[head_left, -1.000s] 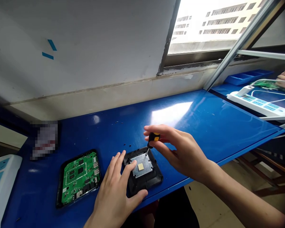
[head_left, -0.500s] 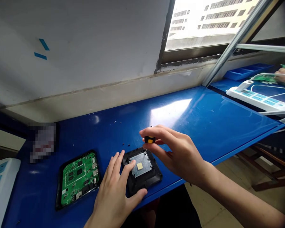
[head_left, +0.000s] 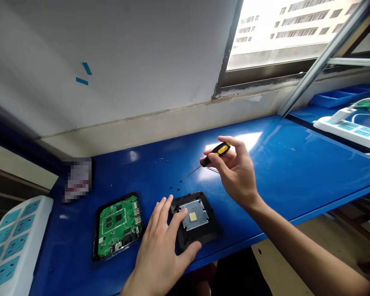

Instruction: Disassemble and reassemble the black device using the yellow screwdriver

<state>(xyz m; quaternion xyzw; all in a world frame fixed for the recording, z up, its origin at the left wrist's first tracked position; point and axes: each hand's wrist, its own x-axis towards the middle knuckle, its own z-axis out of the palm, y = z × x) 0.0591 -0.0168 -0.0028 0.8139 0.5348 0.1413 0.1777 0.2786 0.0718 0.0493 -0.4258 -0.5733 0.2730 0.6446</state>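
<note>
My right hand (head_left: 239,174) holds a black and yellow screwdriver (head_left: 220,150) by its handle, and the shaft slants down to the left. A small dark bit, perhaps a screw, shows at the tip. Close below the tip, small black screws (head_left: 178,189) lie on the table. My left hand (head_left: 165,240) rests with fingers spread on a black plastic cover (head_left: 185,240). Its index fingertip touches the metal plate (head_left: 188,224) set in that cover, and its thumb lies by the near edge. A tan square pad (head_left: 193,216) sits on the plate.
Left of my left hand, a green circuit board (head_left: 114,230) lies in a black housing. A white power strip (head_left: 37,242) is at the left edge, another power strip (head_left: 351,127) at the right. Blue trays (head_left: 333,98) stand beyond a metal frame post (head_left: 311,70) on the blue table (head_left: 283,176).
My right hand has lifted the screwdriver off the metal plate and moved it away toward the loose screws, tilting it. My left hand stays on the cover. The view has turned left.
</note>
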